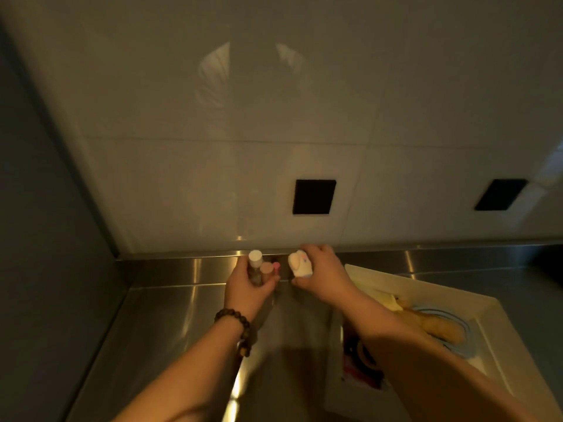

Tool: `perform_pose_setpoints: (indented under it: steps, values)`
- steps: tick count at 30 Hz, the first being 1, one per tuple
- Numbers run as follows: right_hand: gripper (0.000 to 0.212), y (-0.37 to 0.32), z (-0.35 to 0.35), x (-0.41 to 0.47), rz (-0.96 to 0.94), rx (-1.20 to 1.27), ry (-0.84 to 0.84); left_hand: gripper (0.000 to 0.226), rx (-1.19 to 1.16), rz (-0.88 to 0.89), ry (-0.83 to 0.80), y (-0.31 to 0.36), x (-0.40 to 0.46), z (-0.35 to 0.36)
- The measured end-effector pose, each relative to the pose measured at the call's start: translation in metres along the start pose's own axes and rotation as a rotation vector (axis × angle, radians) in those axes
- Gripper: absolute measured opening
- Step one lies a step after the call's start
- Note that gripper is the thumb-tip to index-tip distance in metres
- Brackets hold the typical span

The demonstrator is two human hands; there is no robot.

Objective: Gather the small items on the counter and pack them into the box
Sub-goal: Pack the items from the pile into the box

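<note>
Both hands are at the back of a steel counter (170,315), close to the raised back lip. My left hand (248,289) grips a few small upright bottles: a clear one with a white cap (255,257), one with a tan cap (267,268), and one with a pink tip (276,265). My right hand (323,274) holds a small white plush-like item with a cream face (300,264). The white box (493,339) lies open on the counter at the right, partly under my right forearm, with yellowish items (438,325) inside.
A white tiled wall (274,147) rises behind the counter, with two black square patches (313,196) (501,194) on it. A grey side panel (45,239) closes off the left. A dark printed item (361,357) lies in the box's near corner.
</note>
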State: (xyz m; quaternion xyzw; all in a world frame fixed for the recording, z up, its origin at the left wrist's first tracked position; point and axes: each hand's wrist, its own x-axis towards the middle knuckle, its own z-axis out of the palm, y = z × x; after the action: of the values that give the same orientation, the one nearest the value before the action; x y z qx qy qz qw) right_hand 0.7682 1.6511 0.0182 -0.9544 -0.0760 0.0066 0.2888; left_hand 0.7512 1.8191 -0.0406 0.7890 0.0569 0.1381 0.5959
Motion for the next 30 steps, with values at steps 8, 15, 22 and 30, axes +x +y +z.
perform_pose_setpoints:
  steps: [8,15,22,30]
  values:
    - [0.076,0.051,-0.119,-0.065,0.037,-0.053,0.154,0.043,-0.012,0.19,-0.135,0.1,-0.041,0.046]
    - [0.076,0.128,-0.172,-0.137,0.15,-0.041,0.183,0.049,0.058,0.163,-0.462,0.134,-0.09,0.127]
    - [0.078,0.189,-0.173,-0.179,0.178,-0.043,0.149,0.063,0.158,0.071,-0.916,0.125,-0.123,0.184]
    - [0.079,0.205,-0.166,-0.186,0.114,-0.066,0.04,0.035,0.655,0.375,-1.117,0.106,-0.142,0.21]
